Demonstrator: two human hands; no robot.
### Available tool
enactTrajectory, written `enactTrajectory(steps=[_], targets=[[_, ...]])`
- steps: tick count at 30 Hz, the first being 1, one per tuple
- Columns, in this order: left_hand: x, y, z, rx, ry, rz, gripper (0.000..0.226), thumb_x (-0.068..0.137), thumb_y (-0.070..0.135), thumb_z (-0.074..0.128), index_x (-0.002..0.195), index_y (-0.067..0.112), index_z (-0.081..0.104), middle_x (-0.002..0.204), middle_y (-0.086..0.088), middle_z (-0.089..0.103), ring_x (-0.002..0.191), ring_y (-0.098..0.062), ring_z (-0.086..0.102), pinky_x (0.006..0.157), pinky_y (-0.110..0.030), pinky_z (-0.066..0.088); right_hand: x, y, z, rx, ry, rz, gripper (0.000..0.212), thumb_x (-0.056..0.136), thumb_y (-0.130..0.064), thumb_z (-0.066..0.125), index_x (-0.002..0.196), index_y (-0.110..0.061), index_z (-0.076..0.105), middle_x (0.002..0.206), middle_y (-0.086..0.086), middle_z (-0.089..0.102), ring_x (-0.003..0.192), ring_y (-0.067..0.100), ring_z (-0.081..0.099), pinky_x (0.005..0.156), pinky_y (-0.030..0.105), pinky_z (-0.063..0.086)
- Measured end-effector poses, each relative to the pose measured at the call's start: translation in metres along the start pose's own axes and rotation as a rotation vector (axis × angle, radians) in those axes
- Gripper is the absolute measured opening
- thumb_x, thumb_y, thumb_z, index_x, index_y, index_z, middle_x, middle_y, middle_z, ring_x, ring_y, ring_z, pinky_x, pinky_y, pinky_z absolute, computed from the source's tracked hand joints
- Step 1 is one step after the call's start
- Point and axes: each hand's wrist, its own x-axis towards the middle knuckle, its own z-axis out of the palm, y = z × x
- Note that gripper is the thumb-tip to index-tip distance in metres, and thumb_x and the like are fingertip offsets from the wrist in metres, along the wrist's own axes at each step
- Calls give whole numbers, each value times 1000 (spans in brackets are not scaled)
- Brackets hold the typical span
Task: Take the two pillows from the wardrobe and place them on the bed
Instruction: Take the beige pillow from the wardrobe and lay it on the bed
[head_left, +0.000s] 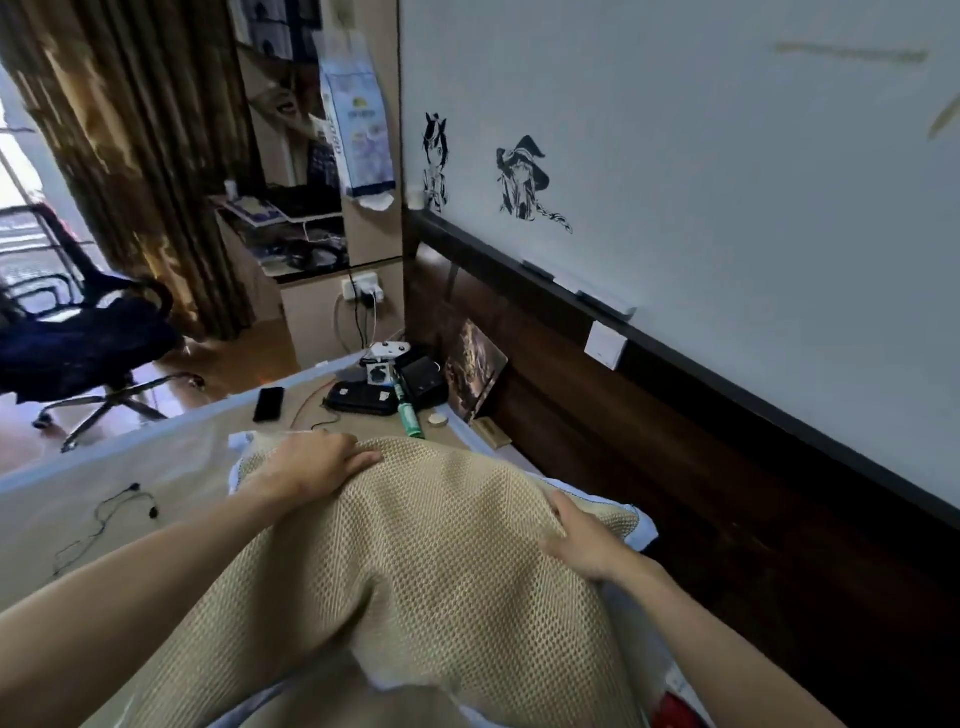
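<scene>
Both hands are down on a beige mesh-covered pillow (431, 561) that fills the lower middle of the view. The left hand (317, 462) lies over its far left corner with the fingers spread flat on top and the thumb side tucked out of sight, so I can't tell whether it's really gripping the edge or just pressing. The right hand (576, 545) sits on the right edge, fingers curled into the mesh and denting it (looks like a loose hold on the fabric, though the fingertips are partly buried). A pale blue-white trim peeks out around the pillow's corners.

The pillow is over the bed (130, 499), near the head end, close to the dark wooden headboard (597, 415). Its near end runs off the bottom of the frame, and whether a second pillow is underneath is hard to make out: there's more beige and white down there but it's cut off and blurry. A red something at the bottom right is also mostly cropped.

Past the pillow, near the bed's far corner, there's clutter: a black phone (269, 404), a green tube-like thing (410, 410), dark boxy gadgets, some cables. Thin black earphone wires (104, 525) lie on the sheet to the left. An office chair (88, 332) stands well apart on the floor, by brown curtains (130, 130). Two black character drawings (522, 182) are on the wall above the headboard.
</scene>
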Motion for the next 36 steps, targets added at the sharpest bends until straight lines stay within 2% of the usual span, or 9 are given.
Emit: enactTrajectory(steps=[3,5,9,14,18,25,29,32,36], targets=[[16,-16,1,-18,-68,51,64,87,81,24,73,25,54,73,4,61,69,-17,60,67,-36,52,-2,-15,30,40,75,107,57,99,-27,54,150,-22,29,140,1,54,124,27,55,102,43,45],[25,-20,1,-26,-116,82,61,89,78,24,75,25,52,78,1,61,74,-21,61,69,-39,53,-10,-22,54,90,141,165,42,100,-26,53,138,-20,39,126,3,61,112,27,61,97,48,50],[50,-12,10,-35,-104,227,56,88,78,22,70,29,40,68,6,52,67,-18,56,61,-36,49,-23,-20,86,205,245,231,30,99,-21,57,126,-22,43,114,1,65,103,20,65,89,44,54],[70,16,36,-15,-109,331,62,85,82,18,75,28,46,63,12,44,60,-14,49,54,-32,37,-40,5,91,281,239,305,22,99,-21,58,111,-31,42,109,-8,63,95,7,62,86,40,55],[92,47,50,-13,-173,302,59,85,81,22,73,28,44,68,7,52,65,-16,54,62,-37,50,-39,34,72,289,248,325,23,101,-19,55,118,-27,42,108,-9,62,95,6,62,82,32,54],[145,121,56,41,-270,280,52,87,78,25,69,31,39,73,7,51,71,-14,49,67,-37,51,-6,101,39,348,239,356,38,102,-9,54,135,-18,39,114,-4,62,95,5,63,71,18,50],[162,148,57,100,-277,243,56,90,76,25,82,28,54,76,6,58,75,-17,61,71,-39,54,17,127,42,338,211,391,49,100,-7,57,143,-15,35,126,4,59,107,15,62,89,31,55],[179,151,63,118,-281,268,61,90,76,24,92,26,60,83,5,66,77,-16,63,72,-39,55,36,141,48,356,206,360,53,98,-11,59,144,-21,34,126,0,59,112,16,62,88,29,52],[207,149,76,99,-288,294,62,89,77,24,92,28,62,78,8,61,72,-12,60,67,-36,54,60,149,47,367,266,365,42,98,-12,60,134,-24,42,117,-5,57,114,19,61,90,34,53]])
